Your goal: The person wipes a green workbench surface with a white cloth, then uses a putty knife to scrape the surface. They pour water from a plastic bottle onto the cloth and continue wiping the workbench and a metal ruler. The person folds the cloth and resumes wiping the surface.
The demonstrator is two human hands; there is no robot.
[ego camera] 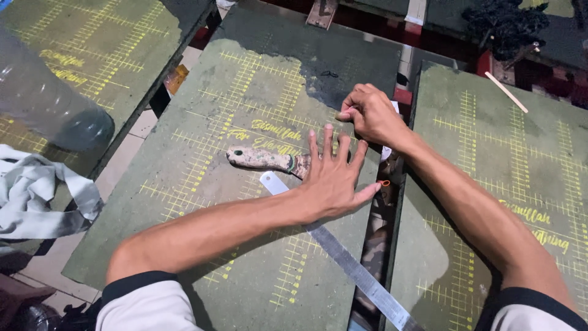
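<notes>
Plainly, label by label:

Left hand: the left hand [334,178] lies flat, palm down, fingers [313,147] spread wide and straight, gripping nothing; it presses on the green board [245,110] and covers the near end of the tool.

Right hand: the right hand [370,113] is curled, fingers bent under with the tips pinched down on the board surface just beyond the left hand; whether anything small sits between the tips I cannot tell.

Tool: a paint-stained handle [260,158] lies on the board, pointing left; its right end runs under the left hand's fingers, so the working end is hidden.

Ruler: a long metal ruler [343,257] lies slanted across the board, its upper end just below the handle; its middle passes under the left wrist and its lower end reaches the frame's bottom edge.

Board: green, marked with yellow grid lines and yellow lettering, with a darker patch at its far end; both hands rest on its right half.

Neighbouring boards: a similar board to the right [514,184], under the right forearm, with a thin pale stick [506,92] on its far corner; another to the left [92,55].

Other things: a clear plastic bottle [49,104] and a crumpled grey cloth [37,196] at far left.
</notes>
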